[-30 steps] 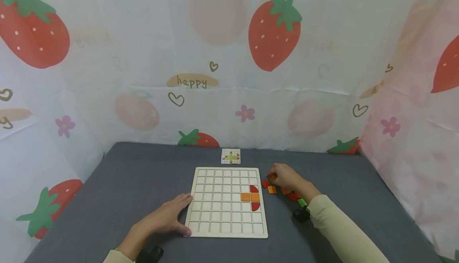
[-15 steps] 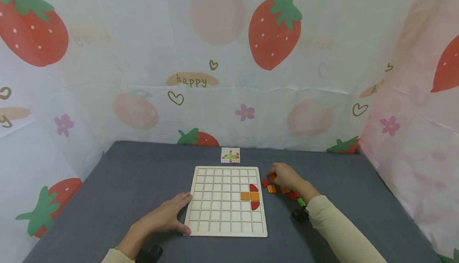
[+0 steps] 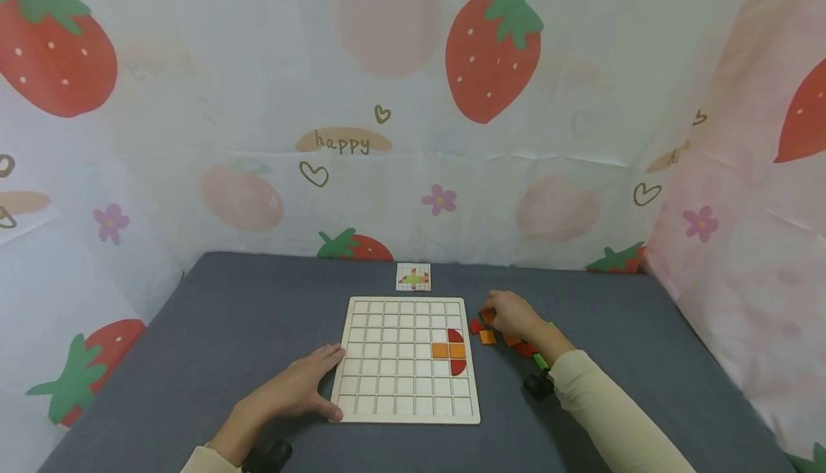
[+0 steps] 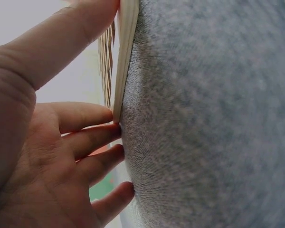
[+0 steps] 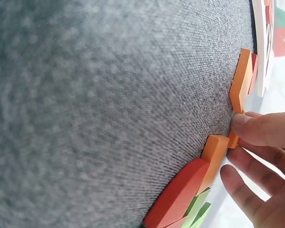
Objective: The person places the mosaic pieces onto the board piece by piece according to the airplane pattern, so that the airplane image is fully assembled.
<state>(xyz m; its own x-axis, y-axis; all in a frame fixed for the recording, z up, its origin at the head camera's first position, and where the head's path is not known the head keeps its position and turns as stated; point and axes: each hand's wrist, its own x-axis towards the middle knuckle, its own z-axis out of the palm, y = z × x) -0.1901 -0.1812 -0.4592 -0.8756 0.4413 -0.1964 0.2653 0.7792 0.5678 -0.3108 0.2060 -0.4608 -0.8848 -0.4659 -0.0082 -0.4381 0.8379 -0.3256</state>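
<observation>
A pale wooden grid board [image 3: 390, 387] lies on the table, with two orange square tiles [image 3: 440, 350] and two red rounded tiles [image 3: 457, 368] set in cells at its right. My left hand [image 3: 293, 387] rests at the board's left side, fingers spread and fairly straight, thumb touching the near corner. Right of the board, my right hand [image 3: 513, 315] pinches an orange tile [image 5: 233, 138] between thumb and fingers, low at the cloth. Loose around it lie another orange tile [image 3: 487, 337], a red tile [image 3: 475, 326], a red rounded tile [image 5: 178, 194] and green tiles [image 5: 197, 209], partly hidden by my hand.
Behind the board lies a small card [image 3: 413, 277] printed with a coloured grid pattern. Dark grey cloth [image 3: 271, 301] covers the table. A strawberry-print curtain [image 3: 387, 193] rises along the back and both sides.
The whole head view shifts slightly upward. Both hands keep nearly the same places; the right one stays at the loose tiles, and the tiles on the board are unchanged.
</observation>
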